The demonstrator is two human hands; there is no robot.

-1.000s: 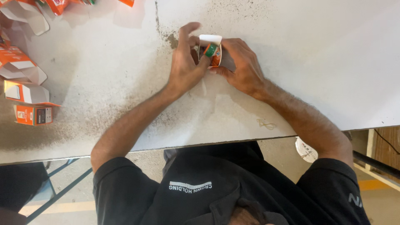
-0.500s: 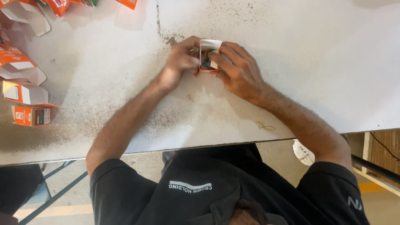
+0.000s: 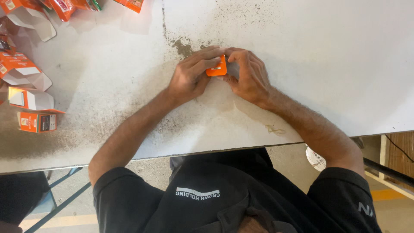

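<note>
A small orange carton [image 3: 217, 68] rests on the white table [image 3: 327, 64], pinched between both of my hands. My left hand [image 3: 190, 76] wraps its left side, with fingers laid over the top. From the right, my right hand [image 3: 246, 74] closes on it with the fingertips curled against its edge. Only the carton's orange face shows; the rest is hidden by my fingers.
Several orange and white cartons, some with open flaps, lie at the table's left edge [image 3: 30, 99] and along the top left [image 3: 64, 7]. Dark speckled stains [image 3: 183, 46] mark the tabletop near my hands. The table's near edge runs just above my lap.
The carton showed an open white flap and a green item inside earlier; now it is shut, showing its orange face. Both hands have closed in tighter around it.
</note>
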